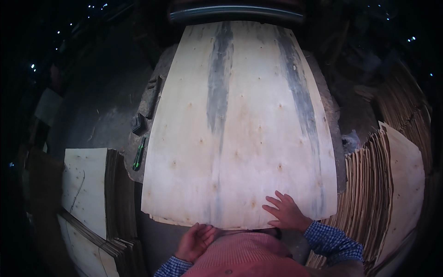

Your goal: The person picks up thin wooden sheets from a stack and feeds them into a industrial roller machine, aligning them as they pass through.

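A large pale wood veneer sheet (249, 138) with two dark grey streaks and small knots lies before me. It narrows toward the far end. My right hand (288, 212) rests on its near right part, fingers spread and holding nothing. At the near edge, left of the middle, my left hand (196, 242) is turned partly palm up. Its fingers are loosely curled, their tips close to the sheet's edge, with nothing visible in them. Along that near edge a thin layer of another sheet (168, 221) peeks out beneath the top one.
A metal roller (237, 13) spans the far end. Left of the sheet, on the stone-like tabletop, lie a green and black utility knife (139, 153) and a dark block (138, 124). Veneer stacks stand at left (85, 189) and right (364, 198). A crumpled plastic bag (351, 141) sits at right.
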`<control>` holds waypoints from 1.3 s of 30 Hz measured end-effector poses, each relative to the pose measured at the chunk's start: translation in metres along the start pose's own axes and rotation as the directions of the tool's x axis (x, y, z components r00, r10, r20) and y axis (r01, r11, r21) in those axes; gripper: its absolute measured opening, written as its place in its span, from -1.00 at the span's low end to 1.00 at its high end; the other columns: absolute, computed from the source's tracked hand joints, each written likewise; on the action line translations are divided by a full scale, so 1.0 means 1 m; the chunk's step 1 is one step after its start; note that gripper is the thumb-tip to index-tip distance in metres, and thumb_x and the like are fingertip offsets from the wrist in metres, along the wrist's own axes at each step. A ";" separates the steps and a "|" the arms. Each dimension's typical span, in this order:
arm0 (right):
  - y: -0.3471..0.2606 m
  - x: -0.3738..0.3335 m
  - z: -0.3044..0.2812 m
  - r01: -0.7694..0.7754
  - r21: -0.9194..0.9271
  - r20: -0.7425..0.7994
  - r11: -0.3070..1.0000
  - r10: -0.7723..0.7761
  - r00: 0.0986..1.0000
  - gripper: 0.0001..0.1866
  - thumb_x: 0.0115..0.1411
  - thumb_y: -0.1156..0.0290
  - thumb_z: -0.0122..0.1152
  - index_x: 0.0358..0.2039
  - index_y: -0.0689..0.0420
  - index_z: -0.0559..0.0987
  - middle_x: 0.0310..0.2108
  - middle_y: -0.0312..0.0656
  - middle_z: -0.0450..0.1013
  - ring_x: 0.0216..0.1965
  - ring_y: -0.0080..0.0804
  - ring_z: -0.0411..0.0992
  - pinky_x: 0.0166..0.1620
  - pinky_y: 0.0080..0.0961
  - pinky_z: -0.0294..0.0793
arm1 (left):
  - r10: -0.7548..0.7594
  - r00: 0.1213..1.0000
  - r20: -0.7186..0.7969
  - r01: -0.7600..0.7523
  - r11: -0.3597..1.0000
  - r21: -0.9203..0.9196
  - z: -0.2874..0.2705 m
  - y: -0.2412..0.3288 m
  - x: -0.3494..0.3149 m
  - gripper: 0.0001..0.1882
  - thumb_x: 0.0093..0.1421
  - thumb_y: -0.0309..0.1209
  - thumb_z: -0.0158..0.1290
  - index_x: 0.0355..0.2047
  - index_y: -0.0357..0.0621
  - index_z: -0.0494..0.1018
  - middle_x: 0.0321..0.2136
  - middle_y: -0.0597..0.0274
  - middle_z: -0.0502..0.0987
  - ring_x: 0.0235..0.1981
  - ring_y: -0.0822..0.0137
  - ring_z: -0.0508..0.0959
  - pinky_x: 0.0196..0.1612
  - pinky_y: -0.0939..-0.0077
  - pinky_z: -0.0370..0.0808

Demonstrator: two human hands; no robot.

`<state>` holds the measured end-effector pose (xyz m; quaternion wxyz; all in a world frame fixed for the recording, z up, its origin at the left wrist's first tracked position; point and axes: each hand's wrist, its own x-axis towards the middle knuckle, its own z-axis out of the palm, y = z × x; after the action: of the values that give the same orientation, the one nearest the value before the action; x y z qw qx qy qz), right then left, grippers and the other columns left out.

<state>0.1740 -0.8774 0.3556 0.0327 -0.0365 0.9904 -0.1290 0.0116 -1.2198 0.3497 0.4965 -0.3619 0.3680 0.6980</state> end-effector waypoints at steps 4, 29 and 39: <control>0.009 0.022 -0.009 -0.067 -0.005 -0.131 0.998 0.066 0.989 -0.26 0.03 -0.14 0.34 0.17 -0.02 0.49 0.22 -0.09 0.35 0.24 0.03 0.29 0.18 0.09 0.26 | 0.048 0.999 -0.013 -0.048 0.999 0.023 0.006 0.005 0.002 -0.66 0.42 -0.22 -0.12 -0.24 -0.26 0.51 -0.14 -0.08 0.59 0.02 -0.02 0.55 0.16 0.03 0.48; -0.014 0.088 -0.022 0.426 0.128 0.238 0.896 -0.445 0.863 -0.25 0.15 -0.17 0.16 0.29 -0.10 0.35 0.35 -0.22 0.20 0.33 -0.09 0.14 0.24 0.04 0.19 | -0.018 1.000 0.011 0.019 0.996 -0.091 0.043 0.000 0.006 -0.67 0.42 -0.21 -0.05 -0.09 -0.27 0.43 -0.11 -0.03 0.58 -0.11 0.12 0.62 -0.06 0.30 0.62; 0.020 0.102 -0.012 0.272 0.078 -0.032 0.959 -0.271 0.962 -0.38 -0.07 0.10 0.33 0.07 -0.06 0.54 0.24 -0.20 0.30 0.27 -0.01 0.21 0.20 0.14 0.22 | -0.038 0.972 -0.231 0.035 0.999 -0.021 0.017 0.017 -0.011 -0.69 0.41 -0.23 -0.09 -0.14 -0.23 0.51 -0.20 0.05 0.65 -0.08 0.12 0.64 -0.05 0.28 0.58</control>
<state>0.0707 -0.8634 0.3567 0.0056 -0.1693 0.9703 -0.1729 -0.0043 -1.2131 0.3699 0.4600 -0.4515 0.4109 0.6448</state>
